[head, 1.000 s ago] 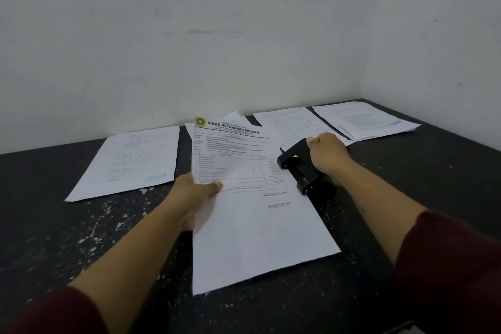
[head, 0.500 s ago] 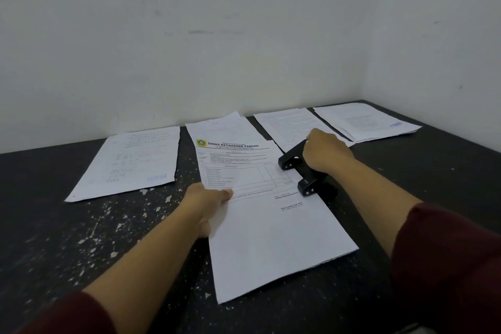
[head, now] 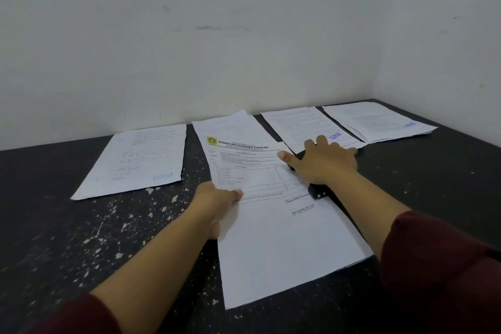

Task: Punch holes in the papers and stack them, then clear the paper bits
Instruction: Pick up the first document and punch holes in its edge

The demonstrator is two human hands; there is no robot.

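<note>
Right hand [head: 324, 161] spread flat, pressing down on the black hole punch [head: 315, 192] at the right edge of the letterhead sheet [head: 271, 225]. Left hand [head: 217, 202] pinching the sheet's left edge, thumb on top, steadying it on the desk [head: 67, 238]. Punching step, by the look of it. Next: release the lever, slide the sheet free without tearing. Beyond, more papers: a handwritten page [head: 135, 163] left, stamped sheets [head: 306, 125] behind the punch, a stack [head: 379, 122] far right. White flecks [head: 122, 225] scattered left, paper bits or chipped paint, hard to tell.

Single head-worn view, looking forward and down along both forearms across the dark table [head: 433, 184] toward the white wall corner [head: 379, 35]; papers lie near, wide-angle lens bending the edges.
</note>
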